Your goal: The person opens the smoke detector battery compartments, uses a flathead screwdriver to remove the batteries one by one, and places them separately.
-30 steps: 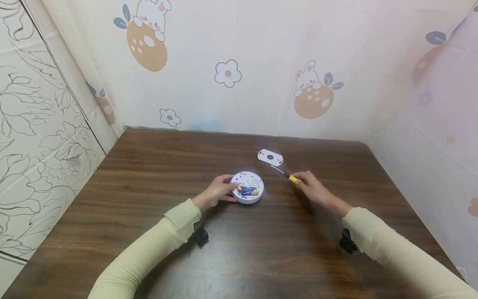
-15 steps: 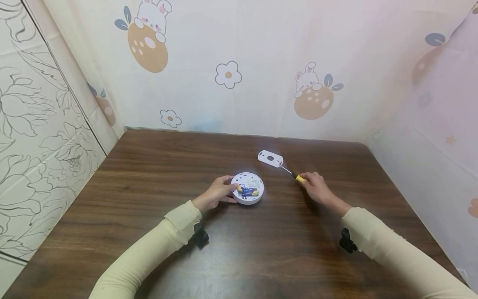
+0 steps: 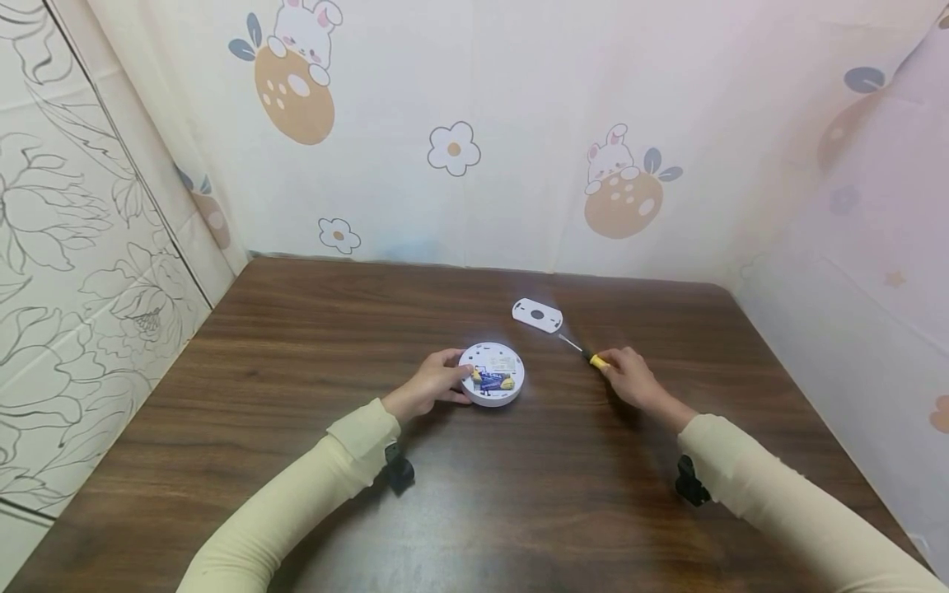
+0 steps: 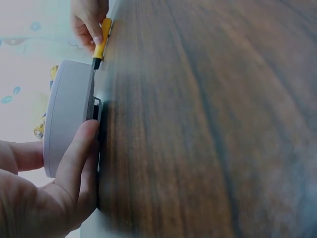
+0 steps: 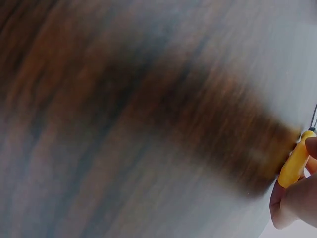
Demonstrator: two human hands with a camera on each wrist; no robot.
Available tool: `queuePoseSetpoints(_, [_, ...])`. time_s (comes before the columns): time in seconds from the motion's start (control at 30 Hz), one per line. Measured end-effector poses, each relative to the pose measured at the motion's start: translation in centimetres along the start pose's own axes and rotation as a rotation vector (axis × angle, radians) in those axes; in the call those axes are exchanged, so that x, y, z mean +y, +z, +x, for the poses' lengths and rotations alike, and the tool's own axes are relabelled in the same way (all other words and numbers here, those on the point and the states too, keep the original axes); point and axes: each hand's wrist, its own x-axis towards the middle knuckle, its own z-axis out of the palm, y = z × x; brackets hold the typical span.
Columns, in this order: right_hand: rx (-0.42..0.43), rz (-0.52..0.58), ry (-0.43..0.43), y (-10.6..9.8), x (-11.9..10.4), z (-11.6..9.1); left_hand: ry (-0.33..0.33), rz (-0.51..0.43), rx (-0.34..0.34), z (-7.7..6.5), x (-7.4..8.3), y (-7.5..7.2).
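Observation:
On the table, my left hand [image 3: 436, 379] grips the near-left rim of a round white device [image 3: 507, 360], like a smoke alarm, its slotted back facing up. Blue-and-yellow batteries [image 3: 494, 380] lie in it, and my thumb rests over their left end. The left wrist view shows the device's side wall [image 4: 71, 109] between my thumb and fingers. My right hand [image 3: 630, 376] holds a screwdriver [image 3: 599, 362] by its yellow handle, low over the table. Its metal tip points up-left, close to the lower right corner of a white slotted mounting plate [image 3: 525, 310]. The right wrist view catches the yellow handle [image 5: 296, 161] in my fingers.
The dark wood table [image 3: 334, 329] carries these things. Behind it hangs a pale curtain [image 3: 534, 165] printed with rabbits and flowers, with more cloth along the right side. A flower-patterned panel [image 3: 89, 247] stands at the left.
My right hand has moved the screwdriver right and slightly down, its tip going from the plate's lower edge to just off its lower right corner. The left hand and device stay put.

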Motion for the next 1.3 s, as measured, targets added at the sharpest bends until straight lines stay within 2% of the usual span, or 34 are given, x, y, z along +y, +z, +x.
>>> queuePoseSetpoints(0.23, [0.023,0.016,-0.004,0.00,0.47,-0.22,0.002,-0.010,-0.003,0.01,-0.34,0.29])
queuePoseSetpoints(0.47, [0.034,0.007,-0.001,-0.27,0.66,-0.05,0.001,-0.005,-0.002,-0.02,0.05,0.38])
queuePoseSetpoints(1.3, [0.010,0.025,0.037,-0.39,0.63,0.31,-0.011,-0.047,-0.005,-0.10,0.08,-0.02])
